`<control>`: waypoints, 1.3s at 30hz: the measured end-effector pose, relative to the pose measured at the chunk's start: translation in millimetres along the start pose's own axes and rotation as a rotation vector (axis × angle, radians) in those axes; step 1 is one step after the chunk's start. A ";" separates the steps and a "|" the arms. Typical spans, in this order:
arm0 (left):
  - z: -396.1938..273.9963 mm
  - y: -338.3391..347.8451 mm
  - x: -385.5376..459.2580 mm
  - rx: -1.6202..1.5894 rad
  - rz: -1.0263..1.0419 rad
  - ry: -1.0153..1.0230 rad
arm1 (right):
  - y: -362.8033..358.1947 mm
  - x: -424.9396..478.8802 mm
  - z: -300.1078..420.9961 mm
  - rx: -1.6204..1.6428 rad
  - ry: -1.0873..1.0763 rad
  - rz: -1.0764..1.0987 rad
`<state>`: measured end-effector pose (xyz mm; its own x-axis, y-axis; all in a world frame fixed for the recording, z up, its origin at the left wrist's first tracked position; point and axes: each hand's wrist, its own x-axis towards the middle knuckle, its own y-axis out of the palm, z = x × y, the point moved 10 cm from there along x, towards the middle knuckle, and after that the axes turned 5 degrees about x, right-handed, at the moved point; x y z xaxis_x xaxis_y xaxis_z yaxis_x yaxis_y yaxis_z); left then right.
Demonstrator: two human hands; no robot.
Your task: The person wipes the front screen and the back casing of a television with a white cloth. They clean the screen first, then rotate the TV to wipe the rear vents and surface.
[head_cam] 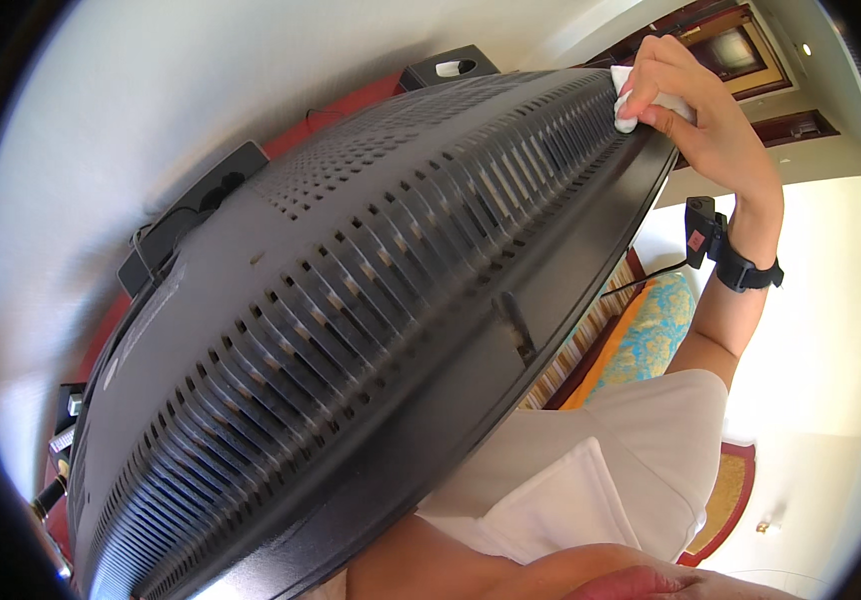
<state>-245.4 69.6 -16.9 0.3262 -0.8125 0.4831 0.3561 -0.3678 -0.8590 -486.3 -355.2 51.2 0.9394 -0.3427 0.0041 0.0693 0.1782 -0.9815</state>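
My right hand (pixel 697 112) pinches a folded white cloth (pixel 625 112) between thumb and fingers. It presses the cloth on the slotted vents at the far top corner of a dark grey television casing (pixel 280 262), which looks like a CRT set. Long rows of vent slots (pixel 348 262) run along the casing, with dusty-looking marks around them. A black strap (pixel 742 270) is around my right wrist. It carries a small black camera-like device (pixel 700 225) with a cable. My left hand is out of view.
Behind the television, a red surface (pixel 348 97) runs along a pale wall (pixel 198 75). Black devices (pixel 449 67) stand there, near thin cables. A striped seat (pixel 573 360) with a blue and gold cushion (pixel 663 322) is beyond my arm.
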 end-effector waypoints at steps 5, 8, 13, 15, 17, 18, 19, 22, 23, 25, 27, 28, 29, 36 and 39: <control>6.5 -2.8 -3.5 0.077 -0.069 0.083 | -12.6 -9.8 -5.5 -0.165 0.053 -0.182; 6.6 -4.6 -7.0 -0.069 -0.221 -0.072 | -21.6 -3.0 2.1 -0.156 0.008 -0.263; -18.4 -23.5 10.5 -0.042 -0.376 -0.006 | -39.2 -17.5 -28.8 -0.063 0.207 -0.584; 4.0 -9.6 -8.9 0.199 -0.166 0.017 | -44.1 -36.4 -59.5 -0.036 0.274 -0.582; 18.1 -16.2 -24.2 0.117 -0.214 -0.002 | -52.4 -45.9 -65.7 0.079 0.242 -0.635; 15.4 -6.1 -16.8 0.118 -0.194 0.032 | -49.2 -43.6 -76.8 0.134 0.238 -0.653; 12.2 4.3 -8.3 0.119 -0.175 0.065 | -46.2 -42.0 -78.6 0.156 0.201 -0.694; 3.2 11.8 8.8 0.071 -0.186 0.043 | -30.6 -50.2 -57.6 0.200 0.063 -0.791; 2.4 12.4 10.2 0.080 -0.176 0.034 | -22.3 -44.3 -53.7 0.170 0.046 -0.779; -14.1 8.2 19.5 0.122 -0.192 0.040 | -12.1 -40.2 -41.3 0.093 0.024 -0.764; -24.7 5.4 29.2 0.146 -0.184 0.041 | -14.1 -39.2 -48.8 0.085 0.056 -0.779; -27.4 5.1 34.4 0.154 -0.164 0.037 | -13.5 -38.5 -51.2 0.097 0.059 -0.785; -27.8 5.9 36.1 0.161 -0.144 0.034 | -12.7 -38.4 -53.9 0.109 0.062 -0.791; -56.6 -15.2 57.5 0.089 -0.103 0.023 | -20.0 -33.3 -43.1 0.097 0.015 -0.757; -117.2 -25.4 69.4 -0.009 -0.179 0.087 | -13.4 -33.3 -19.0 0.151 -0.009 -0.810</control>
<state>-334.4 -30.4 18.5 0.1811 -0.7698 0.6121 0.3939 -0.5135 -0.7623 -524.9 -363.7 60.6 0.5817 -0.4113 0.7017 0.7702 0.0013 -0.6378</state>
